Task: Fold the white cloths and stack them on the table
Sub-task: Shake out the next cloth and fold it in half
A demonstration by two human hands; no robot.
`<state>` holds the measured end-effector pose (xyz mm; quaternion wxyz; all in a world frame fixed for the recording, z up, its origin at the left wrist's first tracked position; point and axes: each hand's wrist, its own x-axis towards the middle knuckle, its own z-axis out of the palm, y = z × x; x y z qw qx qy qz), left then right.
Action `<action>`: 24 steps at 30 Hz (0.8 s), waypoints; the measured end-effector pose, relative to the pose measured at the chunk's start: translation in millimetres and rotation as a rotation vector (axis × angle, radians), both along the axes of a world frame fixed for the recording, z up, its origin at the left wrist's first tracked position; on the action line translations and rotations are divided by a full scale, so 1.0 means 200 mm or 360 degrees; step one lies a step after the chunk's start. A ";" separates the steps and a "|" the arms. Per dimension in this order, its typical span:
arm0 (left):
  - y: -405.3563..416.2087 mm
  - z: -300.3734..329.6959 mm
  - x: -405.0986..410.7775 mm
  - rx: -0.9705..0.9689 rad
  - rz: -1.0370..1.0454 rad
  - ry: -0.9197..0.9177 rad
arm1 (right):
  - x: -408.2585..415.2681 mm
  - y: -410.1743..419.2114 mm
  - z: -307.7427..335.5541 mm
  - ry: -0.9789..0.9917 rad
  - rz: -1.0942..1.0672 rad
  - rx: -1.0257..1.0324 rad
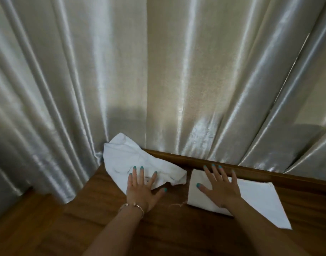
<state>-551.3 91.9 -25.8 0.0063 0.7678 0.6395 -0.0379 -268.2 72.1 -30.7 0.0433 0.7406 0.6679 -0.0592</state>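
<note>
Curtain [158,71] fills most of my view, hanging in shiny folds down to the back edge of the wooden table [103,209].

Furthest left of the task's things is the loose cloth [132,159], crumpled at the table's back left corner with its far end pushed up against the curtain. My left hand [141,189] lies on its near edge, fingers straight and spread, pressing flat and gripping nothing. A bracelet [132,206] sits on that wrist.

Just right of it, apart by a strip of bare wood, is the folded cloth [250,198], flat with crisp edges and running off toward the right. My right hand [220,187] rests open on its left end, fingers splayed, fingertips near the raised back rail [269,172].

I judge both cloths light, thin and limp: they will slide easily on the polished wood and sag if lifted by one point. For the loose one I would pinch two corners along one edge and shake it flat. A frayed thread [177,205] trails from the folded cloth's near left corner and could snag.

I cannot find the loose cloth's corners in the crumple, nor count the layers of the folded one. My forearm covers part of it. I cannot tell whether more cloths lie out of view.
</note>
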 end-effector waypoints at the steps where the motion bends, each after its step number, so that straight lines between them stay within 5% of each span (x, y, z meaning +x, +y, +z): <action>1: 0.01 0.01 -0.06 -0.0029 0.0025 0.0035 | -0.10 0.02 0.01 -0.0003 0.0073 0.0036; 8: 0.25 0.02 -0.46 -0.0315 -0.0090 -0.0049 | -0.70 0.31 0.03 0.0248 0.0293 -0.0131; 12: 0.49 0.01 -0.69 -0.0555 -0.0162 -0.0439 | -1.06 0.64 0.04 0.0560 0.0221 -0.0258; 18: 0.86 -0.02 -1.07 -0.0635 -0.0045 -0.1009 | -1.51 1.15 0.10 0.0813 0.0061 0.0086; 24: 1.02 -0.07 -1.27 -0.0624 -0.0067 -0.1138 | -1.64 1.24 0.10 0.0584 -0.0149 0.0098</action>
